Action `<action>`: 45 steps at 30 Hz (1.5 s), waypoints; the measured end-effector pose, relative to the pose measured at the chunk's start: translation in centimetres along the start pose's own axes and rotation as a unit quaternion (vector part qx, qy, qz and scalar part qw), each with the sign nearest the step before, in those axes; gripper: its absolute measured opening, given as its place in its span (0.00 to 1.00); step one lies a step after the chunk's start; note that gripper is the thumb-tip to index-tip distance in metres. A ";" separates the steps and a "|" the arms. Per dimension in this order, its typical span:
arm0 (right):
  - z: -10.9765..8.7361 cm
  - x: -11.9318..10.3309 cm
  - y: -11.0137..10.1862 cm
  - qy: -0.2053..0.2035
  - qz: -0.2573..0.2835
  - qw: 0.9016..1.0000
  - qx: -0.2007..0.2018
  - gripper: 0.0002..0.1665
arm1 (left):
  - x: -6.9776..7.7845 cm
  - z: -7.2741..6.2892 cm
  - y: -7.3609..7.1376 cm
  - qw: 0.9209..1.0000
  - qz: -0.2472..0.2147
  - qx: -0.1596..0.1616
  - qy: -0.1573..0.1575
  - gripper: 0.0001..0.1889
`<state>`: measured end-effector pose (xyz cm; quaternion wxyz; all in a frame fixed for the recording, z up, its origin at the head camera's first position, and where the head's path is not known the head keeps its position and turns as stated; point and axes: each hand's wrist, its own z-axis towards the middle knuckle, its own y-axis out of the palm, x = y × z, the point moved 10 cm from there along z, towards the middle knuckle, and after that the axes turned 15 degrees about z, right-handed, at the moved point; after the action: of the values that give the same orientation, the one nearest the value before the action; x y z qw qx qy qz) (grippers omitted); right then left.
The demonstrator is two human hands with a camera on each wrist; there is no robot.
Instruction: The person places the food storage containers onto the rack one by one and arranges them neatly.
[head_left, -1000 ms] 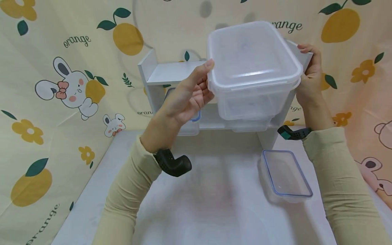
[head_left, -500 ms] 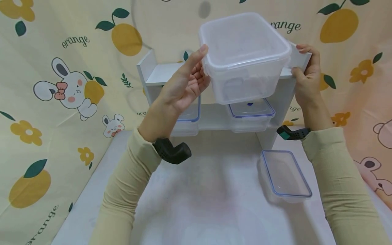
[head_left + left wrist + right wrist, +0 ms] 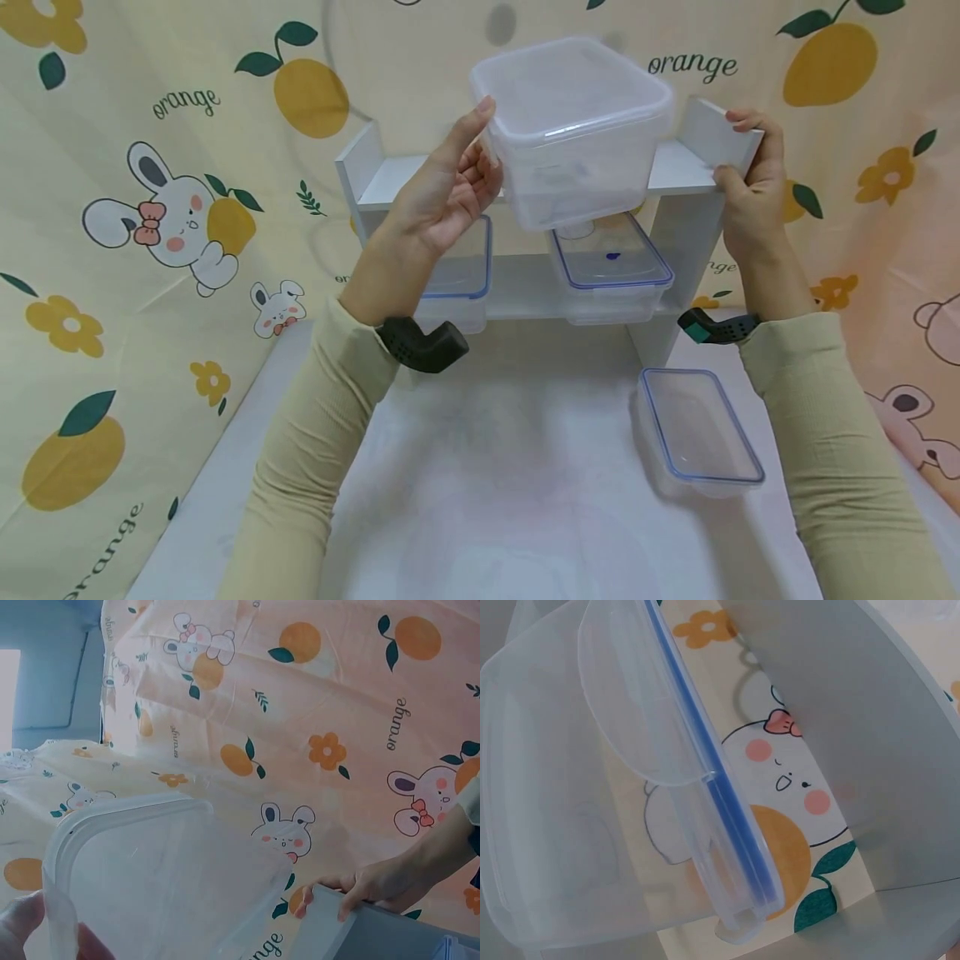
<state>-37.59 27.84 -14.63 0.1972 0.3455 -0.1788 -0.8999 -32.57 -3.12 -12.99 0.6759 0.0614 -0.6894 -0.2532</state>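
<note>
Left hand [image 3: 442, 192] pinches a clear box [image 3: 581, 133], right hand [image 3: 756, 196] grips the shelf [image 3: 678, 171] where two blue-rimmed containers [image 3: 618, 273] stand, partly hidden.

I count: one frosted tub [image 3: 573, 146]; three blue-rimmed boxes [image 3: 467, 271] [image 3: 612, 271] [image 3: 701, 425]; one shelf unit [image 3: 678, 171]; two wrist cameras [image 3: 423, 346] [image 3: 716, 326]; my two grips [image 3: 444, 187] [image 3: 756, 196]

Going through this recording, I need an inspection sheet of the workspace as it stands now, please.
Surface: white table, blue-edged box resting at the right.
Job's things: large translucent box, tilted; contact with the white rack unclear. Two more blue-edged boxes sit on the rack's lower level.
Clutter: nothing seen.
Grips: left hand holds the large translucent box at one side; right hand grips the rack's right side panel.
Cables: nothing seen.
Surroundings: orange-and-rabbit printed cloth.
</note>
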 end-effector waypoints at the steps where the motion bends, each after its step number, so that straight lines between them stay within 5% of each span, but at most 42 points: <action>1: 0.0 0.0 0.0 0.000 -0.003 1.000 0.000 0.30 | 0.0 0.1 -0.2 1.000 -0.006 0.005 -0.003 0.11; 38: 0.0 -0.1 0.0 -0.010 -0.006 1.000 -0.008 0.29 | -1.2 5.1 -3.3 0.998 -0.023 0.050 -0.025 0.08; 42: 0.0 -0.1 0.0 -0.008 -0.008 1.000 -0.008 0.28 | -1.1 5.4 -4.1 0.997 -0.011 0.072 -0.015 0.13; 45: 0.0 -0.1 0.1 -0.008 -0.007 1.000 -0.008 0.28 | -0.7 5.2 -4.2 0.996 0.042 0.083 0.009 0.19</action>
<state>-37.48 27.83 -14.57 0.1927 0.3375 -0.1706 -0.9054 -38.60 -5.11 -15.22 0.6849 0.0907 -0.7036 -0.1663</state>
